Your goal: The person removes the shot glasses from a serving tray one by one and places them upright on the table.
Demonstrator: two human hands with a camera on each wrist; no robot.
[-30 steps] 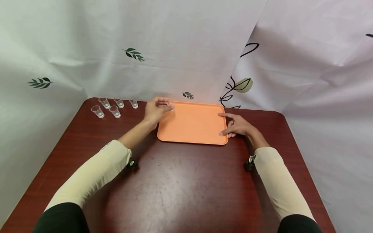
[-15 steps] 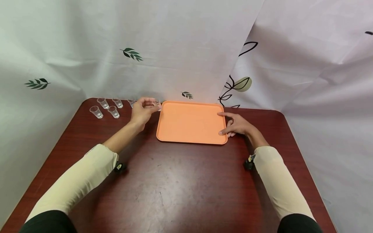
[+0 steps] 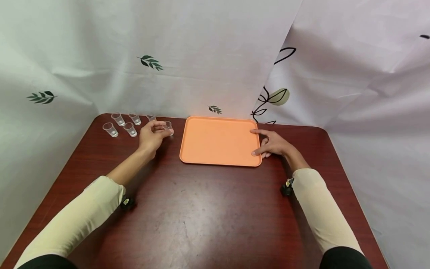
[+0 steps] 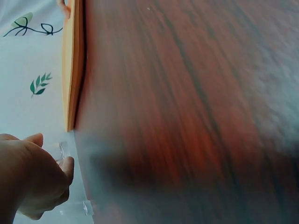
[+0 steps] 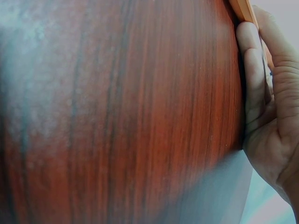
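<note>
Between thumb and fingers, my left hand [image 3: 151, 138] pinches a small clear plastic cup [image 3: 168, 128] upright, left of the orange tray [image 3: 220, 141]. The left wrist view shows this cup [image 4: 60, 148] partly behind the hand [image 4: 37, 179]. My right hand [image 3: 273, 144] grips the tray by its right end, thumb on top. In the right wrist view, the curled fingers [image 5: 252, 65] sit under the tray's edge [image 5: 243, 9]. Nothing stands on the tray.
Several more clear cups stand at the back left of the dark red wooden table [image 3: 208, 209], among them a front cup [image 3: 110, 130] and one cup [image 3: 151, 118] just behind my left hand. A white leaf-print sheet [image 3: 201, 56] hangs right behind the table.
My left hand has carried the cup leftward from over the tray's back left corner to beside the tray. The right hand and the tray have stayed in place.
</note>
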